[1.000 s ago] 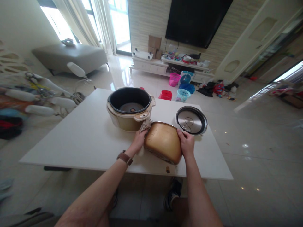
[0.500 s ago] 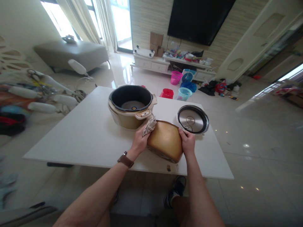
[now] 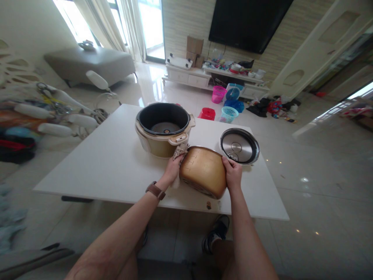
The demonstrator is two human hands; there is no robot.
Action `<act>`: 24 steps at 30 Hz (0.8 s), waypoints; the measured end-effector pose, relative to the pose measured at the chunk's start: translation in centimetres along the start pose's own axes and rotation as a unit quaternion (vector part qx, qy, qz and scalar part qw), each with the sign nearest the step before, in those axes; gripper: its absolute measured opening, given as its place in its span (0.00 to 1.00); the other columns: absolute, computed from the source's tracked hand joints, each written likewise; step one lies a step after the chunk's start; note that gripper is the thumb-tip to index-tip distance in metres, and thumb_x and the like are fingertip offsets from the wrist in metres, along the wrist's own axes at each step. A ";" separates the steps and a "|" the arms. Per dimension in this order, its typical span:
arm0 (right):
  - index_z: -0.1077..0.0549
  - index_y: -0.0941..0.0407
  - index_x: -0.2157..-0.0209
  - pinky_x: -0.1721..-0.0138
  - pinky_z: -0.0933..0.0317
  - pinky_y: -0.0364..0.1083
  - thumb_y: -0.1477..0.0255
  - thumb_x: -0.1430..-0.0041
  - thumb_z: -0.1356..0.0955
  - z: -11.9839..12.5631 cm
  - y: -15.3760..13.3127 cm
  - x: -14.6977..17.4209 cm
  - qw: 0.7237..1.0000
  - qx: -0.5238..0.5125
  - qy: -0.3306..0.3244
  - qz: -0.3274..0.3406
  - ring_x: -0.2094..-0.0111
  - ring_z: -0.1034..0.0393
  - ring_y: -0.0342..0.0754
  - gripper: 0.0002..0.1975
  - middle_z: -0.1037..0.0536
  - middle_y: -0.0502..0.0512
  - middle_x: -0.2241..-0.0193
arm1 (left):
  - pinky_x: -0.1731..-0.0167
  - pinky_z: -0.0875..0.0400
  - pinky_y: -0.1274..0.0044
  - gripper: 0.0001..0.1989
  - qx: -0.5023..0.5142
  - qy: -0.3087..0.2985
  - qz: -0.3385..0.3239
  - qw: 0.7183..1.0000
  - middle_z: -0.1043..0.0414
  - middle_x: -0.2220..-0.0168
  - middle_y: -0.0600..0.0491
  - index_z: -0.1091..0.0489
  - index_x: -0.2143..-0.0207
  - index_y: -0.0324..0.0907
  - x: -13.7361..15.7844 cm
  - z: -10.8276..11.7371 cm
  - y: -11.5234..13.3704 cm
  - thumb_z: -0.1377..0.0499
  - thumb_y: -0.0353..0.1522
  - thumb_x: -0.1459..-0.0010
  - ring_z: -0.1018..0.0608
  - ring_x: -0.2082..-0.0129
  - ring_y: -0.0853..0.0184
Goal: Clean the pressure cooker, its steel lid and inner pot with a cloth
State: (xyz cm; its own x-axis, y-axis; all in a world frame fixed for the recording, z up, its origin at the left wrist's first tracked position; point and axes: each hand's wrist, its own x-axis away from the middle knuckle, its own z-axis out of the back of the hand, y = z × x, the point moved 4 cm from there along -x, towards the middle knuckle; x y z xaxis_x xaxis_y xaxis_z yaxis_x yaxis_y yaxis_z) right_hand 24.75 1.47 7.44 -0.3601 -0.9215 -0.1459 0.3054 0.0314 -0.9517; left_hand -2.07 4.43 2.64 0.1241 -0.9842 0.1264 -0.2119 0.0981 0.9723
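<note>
My right hand point(image 3: 233, 173) grips the rim of a gold inner pot point(image 3: 205, 171), which is tilted with its outer wall and part of its base facing me. At the pot's left side, my left hand point(image 3: 172, 169) is closed on a patterned cloth point(image 3: 181, 151); its fingertips are partly hidden. Behind the left hand stands the cooker body point(image 3: 159, 144), open at the top, with a dark inside and a pale rim. Beyond the right hand lies the round cooker lid point(image 3: 240, 145), its metal underside facing up.
Everything rests on a white table point(image 3: 96, 163). Past its far edge stand a red bin point(image 3: 207, 113), a light-blue basket point(image 3: 229, 114) and a pink basket point(image 3: 218, 94). A lamp with several white shades point(image 3: 97, 80) is close to the left edge.
My left hand and the cloth have shifted slightly left along the pot's side, showing more of its wall and some markings. My right hand keeps its grip on the rim.
</note>
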 end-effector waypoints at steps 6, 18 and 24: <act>0.34 0.54 0.80 0.72 0.54 0.46 0.44 0.46 0.29 0.2 0.6 -0.3 1.000 0.013 -0.003 0.002 0.74 0.51 0.42 0.29 0.42 0.45 0.81 | 0.36 0.32 0.60 0.19 -0.026 0.035 0.058 0.997 0.17 0.48 0.42 0.17 0.54 0.37 -0.2 0.4 -1.2 0.38 0.40 0.42 0.21 0.41 0.48; 0.35 0.54 0.78 0.69 0.51 0.45 0.50 0.42 0.28 0.2 -2.9 1.0 0.994 0.092 -0.001 0.064 0.73 0.46 0.43 0.24 0.39 0.44 0.79 | 0.31 0.38 0.63 0.21 -0.077 -0.038 -0.098 0.991 0.22 0.39 0.45 0.21 0.44 0.39 2.0 -0.8 1.4 0.40 0.37 0.36 0.24 0.37 0.52; 0.40 0.53 0.80 0.72 0.56 0.45 0.45 0.46 0.27 0.9 -1.1 0.1 0.998 0.064 -0.003 0.024 0.75 0.52 0.42 0.30 0.45 0.43 0.80 | 0.31 0.37 0.64 0.21 -0.060 -0.052 -0.095 0.992 0.21 0.40 0.47 0.20 0.46 0.40 1.9 -1.1 1.7 0.39 0.38 0.37 0.24 0.36 0.52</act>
State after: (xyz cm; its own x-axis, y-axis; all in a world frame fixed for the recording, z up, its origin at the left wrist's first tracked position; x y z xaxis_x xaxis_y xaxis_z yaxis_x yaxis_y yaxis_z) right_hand 25.18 0.96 8.69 -0.3367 -0.9228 -0.1873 0.4318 0.0255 -0.9016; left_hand -1.12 2.88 4.76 0.0494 -0.9958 -0.0767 -0.0757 -0.0803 0.9939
